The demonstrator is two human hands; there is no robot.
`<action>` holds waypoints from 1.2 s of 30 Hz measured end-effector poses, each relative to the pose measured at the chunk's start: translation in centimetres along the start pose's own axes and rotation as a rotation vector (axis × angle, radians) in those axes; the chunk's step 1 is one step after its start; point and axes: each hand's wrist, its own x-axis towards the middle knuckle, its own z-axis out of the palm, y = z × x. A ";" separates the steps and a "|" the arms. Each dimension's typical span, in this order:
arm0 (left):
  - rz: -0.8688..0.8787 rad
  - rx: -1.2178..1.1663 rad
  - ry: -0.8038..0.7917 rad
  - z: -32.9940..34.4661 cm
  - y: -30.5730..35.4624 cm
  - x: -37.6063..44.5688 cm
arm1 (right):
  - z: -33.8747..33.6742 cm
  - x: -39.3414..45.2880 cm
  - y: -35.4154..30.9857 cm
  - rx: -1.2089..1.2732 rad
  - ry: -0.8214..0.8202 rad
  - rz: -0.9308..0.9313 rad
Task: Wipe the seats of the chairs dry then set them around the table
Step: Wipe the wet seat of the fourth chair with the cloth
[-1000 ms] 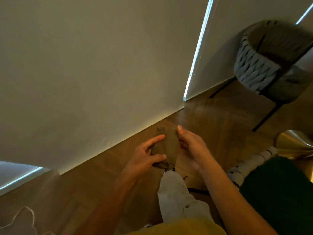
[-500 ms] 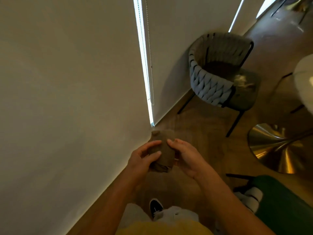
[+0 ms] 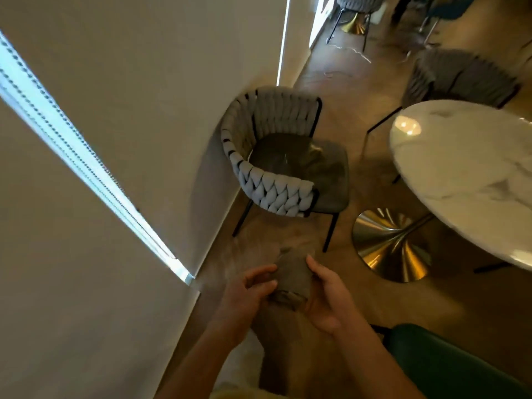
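Far chair (image 3: 460,77) blurred; table (image 3: 475,180) and green seat (image 3: 449,364) cut off.

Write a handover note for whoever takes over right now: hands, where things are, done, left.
Left hand and right hand: both hold the folded brown cloth between them, above the floor.
Woven grey chair: by the wall, apart from the marble table, seat facing the table. A sheen shows on the seat; likely wet, though I cannot tell for sure.
Second grey chair: behind the table, blurred.
Green chair: at the lower right, beside the right arm.
Done: cloth in hand.
Left: wipe the seats, then set the chairs around the table.
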 end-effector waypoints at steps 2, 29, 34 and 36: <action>-0.005 0.070 -0.060 1.2 2.1 3.8 | -0.2 1.9 -2.8 0.049 0.033 -0.025; -0.306 0.418 0.038 27.2 -0.4 44.4 | -23.4 36.9 -29.3 -0.771 0.506 -0.118; -0.345 0.350 0.301 28.4 -4.0 50.5 | -26.6 43.9 -27.7 -1.055 0.526 -0.312; -0.295 0.326 0.402 28.3 -4.9 53.1 | -27.2 46.0 -26.5 -1.158 0.488 -0.438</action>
